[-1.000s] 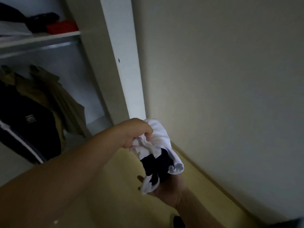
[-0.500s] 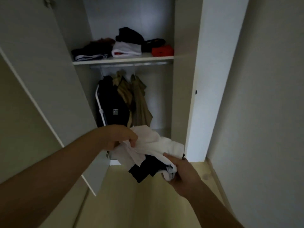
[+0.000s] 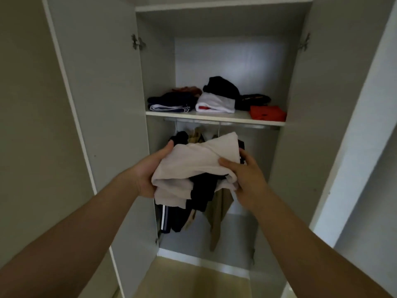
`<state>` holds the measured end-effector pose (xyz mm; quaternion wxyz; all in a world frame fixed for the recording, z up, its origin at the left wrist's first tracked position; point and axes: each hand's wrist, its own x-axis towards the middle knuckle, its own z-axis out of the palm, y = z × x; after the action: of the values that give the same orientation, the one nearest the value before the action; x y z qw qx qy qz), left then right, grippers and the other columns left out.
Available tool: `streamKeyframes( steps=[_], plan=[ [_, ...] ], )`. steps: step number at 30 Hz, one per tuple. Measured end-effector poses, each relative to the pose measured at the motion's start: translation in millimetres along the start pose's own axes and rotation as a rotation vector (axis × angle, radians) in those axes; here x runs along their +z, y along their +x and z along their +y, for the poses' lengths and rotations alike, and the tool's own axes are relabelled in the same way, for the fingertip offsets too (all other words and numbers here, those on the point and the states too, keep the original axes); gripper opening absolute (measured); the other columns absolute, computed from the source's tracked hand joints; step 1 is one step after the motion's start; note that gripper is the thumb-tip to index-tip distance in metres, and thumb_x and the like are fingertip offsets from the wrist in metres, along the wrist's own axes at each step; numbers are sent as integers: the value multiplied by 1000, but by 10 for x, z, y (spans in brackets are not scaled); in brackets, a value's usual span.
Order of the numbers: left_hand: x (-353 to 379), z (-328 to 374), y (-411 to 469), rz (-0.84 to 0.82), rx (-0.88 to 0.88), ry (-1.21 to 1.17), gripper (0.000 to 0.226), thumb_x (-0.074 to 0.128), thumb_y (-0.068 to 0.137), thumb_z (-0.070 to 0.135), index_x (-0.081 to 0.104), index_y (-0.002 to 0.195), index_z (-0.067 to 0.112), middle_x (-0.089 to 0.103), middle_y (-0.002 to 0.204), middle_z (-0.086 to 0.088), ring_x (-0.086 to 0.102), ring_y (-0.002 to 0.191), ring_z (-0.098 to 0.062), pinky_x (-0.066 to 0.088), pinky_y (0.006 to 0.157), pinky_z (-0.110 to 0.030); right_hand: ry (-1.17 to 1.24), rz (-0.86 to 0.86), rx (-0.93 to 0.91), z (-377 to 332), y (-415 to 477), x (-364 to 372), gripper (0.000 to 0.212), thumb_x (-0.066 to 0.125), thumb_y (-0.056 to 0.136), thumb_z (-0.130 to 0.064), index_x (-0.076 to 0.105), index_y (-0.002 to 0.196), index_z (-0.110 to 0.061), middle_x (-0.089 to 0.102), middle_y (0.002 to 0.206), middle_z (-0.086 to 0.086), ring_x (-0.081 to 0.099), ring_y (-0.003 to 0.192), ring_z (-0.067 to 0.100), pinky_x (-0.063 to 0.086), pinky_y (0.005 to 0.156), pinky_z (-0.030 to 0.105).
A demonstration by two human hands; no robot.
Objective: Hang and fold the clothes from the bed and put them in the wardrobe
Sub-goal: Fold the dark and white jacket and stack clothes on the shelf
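Note:
A folded white garment with a black part (image 3: 193, 166) is held in front of the open wardrobe, below its shelf (image 3: 214, 118). My left hand (image 3: 150, 171) grips its left side, thumb on top. My right hand (image 3: 247, 177) grips its right side, thumb pressed on the white cloth. The shelf carries folded clothes: a dark striped pile (image 3: 171, 102), a white piece with a black one on it (image 3: 217, 100) and a red item (image 3: 267, 112). Under the shelf a rail (image 3: 247, 125) holds dark and tan hanging clothes (image 3: 219, 209), partly hidden by the bundle.
Both wardrobe doors stand open, the left door (image 3: 96, 104) and the right door (image 3: 335, 125). An upper shelf edge (image 3: 214, 6) runs across the top. The wardrobe floor (image 3: 204, 239) and yellowish room floor (image 3: 189, 280) lie below.
The view has swung left from the wall to face the wardrobe squarely. Both hands have raised the bundle toward the shelf, and the right hand has moved from beneath it to its side.

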<state>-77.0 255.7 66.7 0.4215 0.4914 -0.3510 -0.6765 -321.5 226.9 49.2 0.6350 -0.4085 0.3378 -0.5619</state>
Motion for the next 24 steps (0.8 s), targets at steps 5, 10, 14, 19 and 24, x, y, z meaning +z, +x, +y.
streamKeyframes(
  steps=[5, 10, 14, 19, 24],
  plan=[
    [-182, 830, 664, -11, 111, 125, 39, 68, 87, 40, 72, 110, 9, 75, 99, -13, 74, 78, -27, 60, 66, -33, 23, 17, -90, -318, 1040, 316, 60, 81, 79, -7, 57, 132, -22, 72, 117, 9, 73, 99, 29, 60, 73, 39],
    [-240, 1552, 1428, -38, 229, 98, 54, 75, 81, 26, 65, 130, 6, 70, 122, -16, 71, 98, -29, 61, 76, -36, 119, -55, -63, -668, 1878, 497, 37, 72, 88, -7, 65, 124, -10, 73, 112, 15, 73, 96, 30, 60, 68, 36],
    [-214, 1977, 2048, -55, 277, 51, 51, 74, 83, 21, 65, 129, 5, 67, 127, -18, 63, 118, -34, 54, 96, -43, 153, -114, 1, -894, 2482, 539, 25, 62, 94, -9, 66, 119, -8, 75, 94, 10, 73, 73, 22, 55, 50, 27],
    [-89, 2425, 2923, -54, 332, -33, 39, 71, 89, 17, 67, 124, 3, 70, 120, -19, 71, 102, -32, 61, 81, -42, 59, -86, -90, -1166, 3531, 427, 20, 61, 94, -4, 64, 112, -11, 73, 82, 6, 68, 61, 14, 38, 37, 19],
    [171, 2851, 3756, -5, 540, -96, 40, 73, 88, 10, 64, 127, 2, 69, 122, -21, 69, 108, -37, 58, 85, -50, -33, -50, -94, -1510, 4591, 262, 19, 51, 95, 5, 66, 97, -7, 64, 78, 8, 57, 40, 10, 33, 31, 17]
  ],
)
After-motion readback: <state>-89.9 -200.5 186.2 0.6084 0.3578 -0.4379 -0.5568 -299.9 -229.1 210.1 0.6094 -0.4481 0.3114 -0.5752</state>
